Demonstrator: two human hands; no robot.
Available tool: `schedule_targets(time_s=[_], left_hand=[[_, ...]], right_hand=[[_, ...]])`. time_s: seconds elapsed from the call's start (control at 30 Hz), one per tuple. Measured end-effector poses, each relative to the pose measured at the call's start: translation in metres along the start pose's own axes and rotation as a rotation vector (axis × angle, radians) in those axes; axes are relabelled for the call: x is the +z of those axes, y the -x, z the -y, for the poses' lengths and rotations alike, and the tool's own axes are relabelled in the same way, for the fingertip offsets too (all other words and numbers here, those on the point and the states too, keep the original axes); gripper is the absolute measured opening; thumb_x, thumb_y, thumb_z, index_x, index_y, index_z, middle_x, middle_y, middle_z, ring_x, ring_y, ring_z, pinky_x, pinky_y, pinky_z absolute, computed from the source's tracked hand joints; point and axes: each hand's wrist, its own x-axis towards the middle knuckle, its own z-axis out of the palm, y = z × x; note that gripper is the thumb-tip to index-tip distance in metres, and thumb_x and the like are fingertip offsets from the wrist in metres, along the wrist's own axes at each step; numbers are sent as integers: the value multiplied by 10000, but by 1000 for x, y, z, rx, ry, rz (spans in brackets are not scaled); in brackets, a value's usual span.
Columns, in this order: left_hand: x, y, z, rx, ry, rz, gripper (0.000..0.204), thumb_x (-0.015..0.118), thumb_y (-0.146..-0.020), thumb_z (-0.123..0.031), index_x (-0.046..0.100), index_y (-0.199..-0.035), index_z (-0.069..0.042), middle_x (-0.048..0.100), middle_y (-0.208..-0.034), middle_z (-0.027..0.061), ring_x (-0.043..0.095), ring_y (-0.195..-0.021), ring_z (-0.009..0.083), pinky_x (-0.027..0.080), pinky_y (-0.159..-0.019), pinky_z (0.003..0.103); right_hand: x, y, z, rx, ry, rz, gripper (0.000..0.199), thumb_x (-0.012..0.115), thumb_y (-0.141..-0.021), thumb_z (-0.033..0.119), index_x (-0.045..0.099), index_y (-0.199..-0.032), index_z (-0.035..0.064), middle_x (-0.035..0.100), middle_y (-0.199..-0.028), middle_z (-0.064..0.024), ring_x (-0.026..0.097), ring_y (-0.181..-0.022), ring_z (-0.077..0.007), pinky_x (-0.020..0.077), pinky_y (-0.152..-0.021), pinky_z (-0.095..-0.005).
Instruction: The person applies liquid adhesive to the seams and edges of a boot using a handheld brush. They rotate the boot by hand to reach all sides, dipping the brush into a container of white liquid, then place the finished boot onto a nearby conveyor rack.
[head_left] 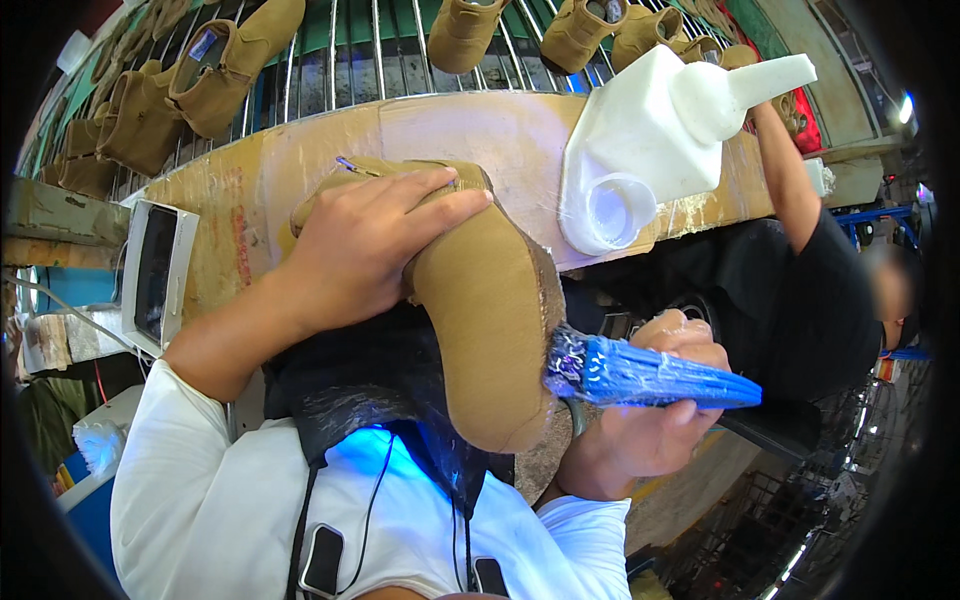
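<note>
Bright, even daylight across the scene, strongest from the far right. Blown-out white on the plastic jug (650, 140) and on the near sleeve (200, 480). Blue glow under the tan boot (480, 300), soft shadow beneath it. Strong fisheye bending at the rim, black vignette in the corners. Blurred patch at the right edge; slight softness on the far rack (350, 50).

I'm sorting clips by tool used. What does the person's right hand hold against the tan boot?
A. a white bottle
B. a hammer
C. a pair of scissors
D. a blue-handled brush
D: the right hand grips a blue-handled brush whose bristles touch the tan boot, which the left hand steadies.
</note>
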Motion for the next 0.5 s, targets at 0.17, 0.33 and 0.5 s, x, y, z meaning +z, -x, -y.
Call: schedule_targets(time_s=[0.17,0.33,0.5], left_hand=[[0,-9,1,-19,42,23,652,799,-581,-111,567,-1190,-131,633,-1140,126,623,-1028,294,506,-840,381],[-6,-25,-3,-83,118,81,675,812,-561,-129,563,-1188,-108,643,-1106,129,621,-1017,306,504,-845,381],[-10,-39,-2,-156,184,113,682,807,-555,-122,556,-1188,-102,641,-1095,133,615,-998,329,497,-850,385]], right_hand=[[-7,5,8,-100,162,-4,414,595,-835,431,491,-769,37,465,-703,-82,429,-611,-170,338,-552,-285],[-14,-9,8,-272,240,31,425,559,-847,437,462,-768,31,436,-715,-87,386,-629,-175,303,-574,-290],[-18,-27,15,-400,411,83,459,558,-861,464,488,-802,14,471,-739,-105,423,-654,-202,340,-592,-343]])
